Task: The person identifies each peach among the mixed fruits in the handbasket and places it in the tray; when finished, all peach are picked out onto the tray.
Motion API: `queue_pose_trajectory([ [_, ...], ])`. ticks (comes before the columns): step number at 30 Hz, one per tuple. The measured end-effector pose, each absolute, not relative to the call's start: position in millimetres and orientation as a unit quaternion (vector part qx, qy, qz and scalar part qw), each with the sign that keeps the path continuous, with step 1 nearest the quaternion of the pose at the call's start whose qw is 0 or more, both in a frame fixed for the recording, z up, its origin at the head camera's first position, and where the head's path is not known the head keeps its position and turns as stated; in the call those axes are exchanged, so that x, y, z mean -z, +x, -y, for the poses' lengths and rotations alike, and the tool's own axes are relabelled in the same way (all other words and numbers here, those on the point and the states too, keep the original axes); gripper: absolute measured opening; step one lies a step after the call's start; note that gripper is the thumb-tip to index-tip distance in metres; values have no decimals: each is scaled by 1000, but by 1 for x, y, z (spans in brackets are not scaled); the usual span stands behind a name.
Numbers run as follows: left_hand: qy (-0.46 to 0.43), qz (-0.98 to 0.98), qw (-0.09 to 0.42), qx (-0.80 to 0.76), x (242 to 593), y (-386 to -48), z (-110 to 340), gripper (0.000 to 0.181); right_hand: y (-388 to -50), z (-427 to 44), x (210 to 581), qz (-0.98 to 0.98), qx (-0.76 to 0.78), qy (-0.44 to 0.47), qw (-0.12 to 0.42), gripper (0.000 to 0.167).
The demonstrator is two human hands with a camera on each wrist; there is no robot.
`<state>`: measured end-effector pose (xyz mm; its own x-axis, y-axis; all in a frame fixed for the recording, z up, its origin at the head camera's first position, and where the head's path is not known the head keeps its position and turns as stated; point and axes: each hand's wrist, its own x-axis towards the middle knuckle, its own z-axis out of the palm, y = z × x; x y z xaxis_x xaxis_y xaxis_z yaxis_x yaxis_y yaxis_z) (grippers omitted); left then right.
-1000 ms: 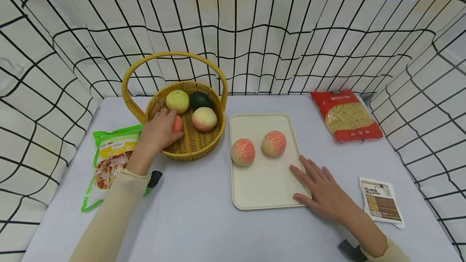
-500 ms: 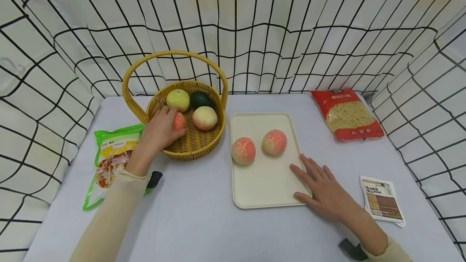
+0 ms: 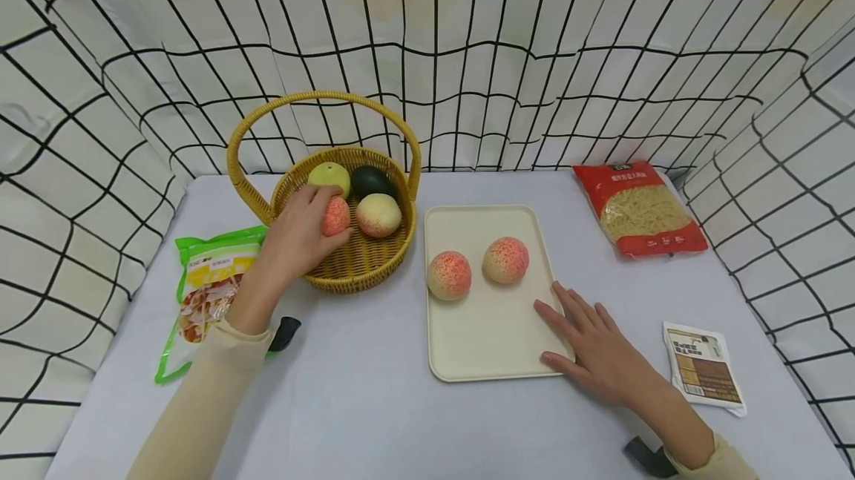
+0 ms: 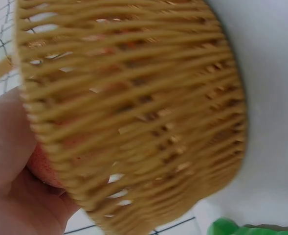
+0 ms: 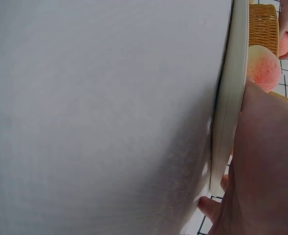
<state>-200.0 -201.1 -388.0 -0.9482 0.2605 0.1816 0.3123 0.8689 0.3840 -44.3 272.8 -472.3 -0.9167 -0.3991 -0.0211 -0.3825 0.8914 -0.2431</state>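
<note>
My left hand (image 3: 303,231) grips a pink peach (image 3: 336,217) at the left side of a yellow wicker basket (image 3: 354,285). In the left wrist view the basket's woven wall (image 4: 134,107) hides much of that peach (image 4: 45,166). Inside the basket also lie a yellow-green round fruit (image 3: 329,176), a dark green oval one (image 3: 372,182) and a pale peach (image 3: 378,215). My right hand (image 3: 594,346) rests with spread fingers on the right rim of a cream tray (image 3: 494,346). Two peaches, one left (image 3: 449,275) and one right (image 3: 505,260), sit on the tray.
A green-edged food bag (image 3: 207,287) lies left of the basket, partly under my left forearm. At the back right is a red pasta bag (image 3: 641,209). A small white and brown packet (image 3: 703,366) lies right of my right hand. Black-gridded white walls surround the table.
My left hand has moved slightly right and up with the peach, which now shows more between the fingers. The right hand stays on the tray's rim.
</note>
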Motion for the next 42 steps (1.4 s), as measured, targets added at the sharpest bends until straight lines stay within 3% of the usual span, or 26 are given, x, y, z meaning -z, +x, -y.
queue_pose_trajectory([
  [19, -172, 959, 65, 214, 360, -178, 182, 63, -44, -273, 472, -971, 124, -199, 37, 77],
  [32, -201, 950, 99, 216, 350, -169, 169, 65, -45, -273, 472, -972, 120, -201, 36, 78],
  [42, -226, 945, 79, 224, 339, -156, 156, 64, -44, -273, 472, -972, 124, -199, 36, 78],
])
